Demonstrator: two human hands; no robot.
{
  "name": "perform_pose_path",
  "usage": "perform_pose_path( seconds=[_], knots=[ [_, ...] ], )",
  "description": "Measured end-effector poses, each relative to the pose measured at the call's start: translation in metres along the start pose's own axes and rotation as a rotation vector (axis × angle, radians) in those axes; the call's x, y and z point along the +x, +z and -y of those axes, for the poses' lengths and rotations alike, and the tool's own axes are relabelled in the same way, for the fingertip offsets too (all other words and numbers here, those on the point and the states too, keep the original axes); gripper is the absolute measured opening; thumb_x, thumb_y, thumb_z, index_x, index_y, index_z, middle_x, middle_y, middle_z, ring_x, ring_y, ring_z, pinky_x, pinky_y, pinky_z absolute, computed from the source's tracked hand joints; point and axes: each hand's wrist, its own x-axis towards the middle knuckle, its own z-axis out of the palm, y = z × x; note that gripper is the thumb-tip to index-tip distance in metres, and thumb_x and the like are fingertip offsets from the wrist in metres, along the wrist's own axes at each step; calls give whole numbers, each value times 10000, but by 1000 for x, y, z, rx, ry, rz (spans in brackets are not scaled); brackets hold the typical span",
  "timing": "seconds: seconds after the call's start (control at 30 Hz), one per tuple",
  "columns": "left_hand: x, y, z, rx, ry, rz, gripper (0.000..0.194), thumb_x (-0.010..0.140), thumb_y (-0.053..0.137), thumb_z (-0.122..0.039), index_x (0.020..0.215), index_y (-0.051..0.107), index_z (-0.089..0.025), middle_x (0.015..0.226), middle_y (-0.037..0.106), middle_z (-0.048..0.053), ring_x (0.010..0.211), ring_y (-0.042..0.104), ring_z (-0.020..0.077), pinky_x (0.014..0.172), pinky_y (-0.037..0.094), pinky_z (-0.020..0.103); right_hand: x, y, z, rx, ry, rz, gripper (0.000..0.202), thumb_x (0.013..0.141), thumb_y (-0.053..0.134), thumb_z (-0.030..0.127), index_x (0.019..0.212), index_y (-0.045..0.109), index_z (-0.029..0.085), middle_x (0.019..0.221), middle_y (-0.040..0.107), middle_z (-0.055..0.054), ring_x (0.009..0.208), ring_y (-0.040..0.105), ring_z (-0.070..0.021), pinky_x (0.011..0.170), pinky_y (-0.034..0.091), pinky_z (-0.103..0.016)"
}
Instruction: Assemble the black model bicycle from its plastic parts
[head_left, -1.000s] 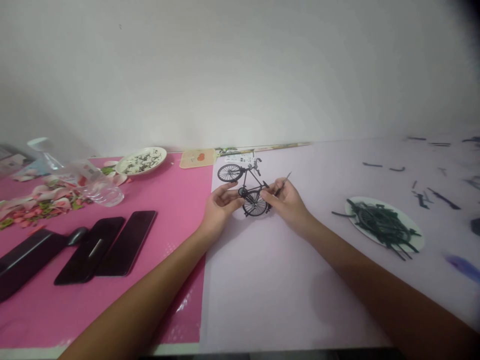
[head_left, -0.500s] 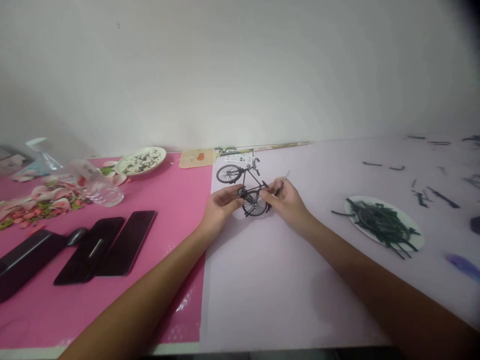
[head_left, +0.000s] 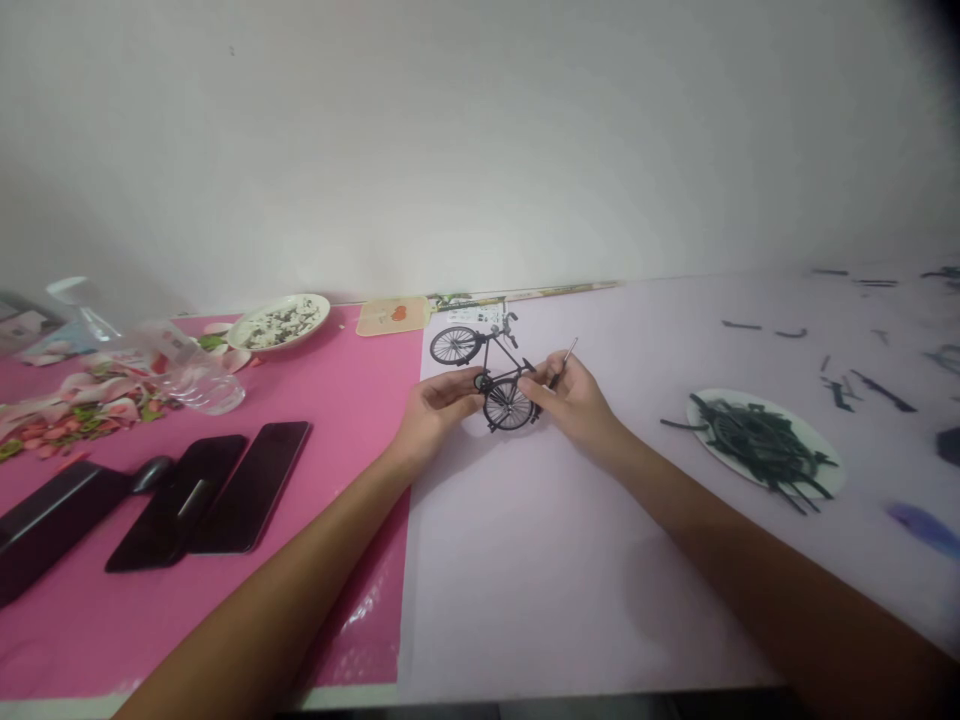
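A small black model bicycle (head_left: 501,362) is held up between my two hands over the pale sheet, its handlebar pointing to the wall. My left hand (head_left: 439,410) pinches it near the pedals, beside the spoked wheel closest to me. On the other side, my right hand (head_left: 571,398) has thumb and fingers on the bicycle near the seat and that same wheel. A thin screwdriver-like tool (head_left: 571,348) with a metal tip also sticks up from the right fingers. The fingertips partly cover the frame.
Two phones (head_left: 251,487) and a black object lie on the pink surface at left, near a clear bottle (head_left: 191,370) and a plate (head_left: 319,318). At right, an oval plate (head_left: 821,440) bears dark parts, with more pieces scattered beyond.
The whole view has shifted very slightly. Both hands keep the same hold on the bicycle.
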Motion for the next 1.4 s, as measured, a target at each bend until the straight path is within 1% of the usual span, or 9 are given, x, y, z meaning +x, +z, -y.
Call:
perform_pose_path(
  seconds=[0.33, 0.57, 0.67, 0.77, 0.87, 1.0, 1.13, 1.27, 1.4],
  knots=[
    [2, -2, -2, 40, 6, 22, 434, 747, 888, -284, 1164, 807, -196, 1111, 803, 115, 1051, 739, 290, 1016, 541, 461, 1, -2, 1, -10, -12, 13, 592, 717, 913, 489, 856, 379, 275, 847, 594, 25, 914, 618, -197, 879, 516, -397],
    [1, 0, -3, 36, 25, 19, 428, 748, 889, -273, 1156, 801, -180, 1161, 788, 131, 1092, 723, 290, 1035, 534, 463, 2, -1, 3, 4, -29, -8, 607, 691, 930, 490, 853, 384, 278, 860, 594, 25, 972, 636, -206, 943, 516, -414],
    [0, 0, -2, -2, 20, 33, 481, 740, 897, -269, 1198, 779, -179, 1205, 771, 143, 1120, 712, 291, 1038, 536, 469, 3, -1, 4, 21, -43, -24, 631, 667, 944, 492, 844, 377, 279, 862, 602, 25, 985, 648, -211, 960, 520, -423],
    [0, 0, 1, -13, 9, 73, 559, 748, 894, -269, 1278, 738, -186, 1242, 753, 147, 1161, 698, 295, 1057, 527, 476, 3, -2, 4, 27, -45, -34, 615, 680, 942, 471, 848, 382, 279, 880, 625, 23, 960, 650, -199, 972, 519, -423],
    [0, 1, 5, -4, -7, 85, 573, 748, 896, -269, 1288, 724, -182, 1265, 743, 149, 1179, 691, 296, 1086, 513, 493, 3, -3, 3, 27, -46, -40, 597, 697, 935, 450, 856, 386, 278, 893, 651, 18, 930, 646, -187, 953, 524, -411],
    [-1, 6, 7, -1, -54, 33, 592, 691, 935, -267, 1234, 728, -150, 1201, 765, 151, 1135, 708, 290, 1104, 508, 522, 4, -5, 1, 8, -37, -37, 610, 679, 943, 421, 864, 380, 275, 877, 659, 23, 909, 656, -187, 870, 539, -377],
    [-2, 10, 6, -10, -88, -15, 625, 651, 958, -264, 1216, 730, -126, 1136, 782, 144, 1073, 731, 271, 1110, 510, 514, 6, -6, 2, -3, -28, -11, 617, 683, 940, 407, 864, 366, 272, 893, 696, 11, 850, 656, -177, 797, 538, -355],
    [-3, 11, 3, -19, -96, 6, 588, 660, 949, -267, 1194, 746, -127, 1105, 790, 132, 1034, 744, 265, 1089, 525, 502, 5, -6, 6, 8, -35, -16, 598, 712, 922, 426, 862, 363, 274, 877, 698, 13, 836, 653, -172, 798, 536, -355],
    [-5, 13, 1, -42, -125, 11, 580, 653, 951, -244, 1179, 737, -124, 1092, 794, 129, 1025, 749, 266, 1079, 531, 498, 6, -7, 6, 6, -50, -28, 582, 727, 915, 431, 863, 371, 272, 884, 700, 19, 859, 658, -167, 843, 532, -363]
  ],
)
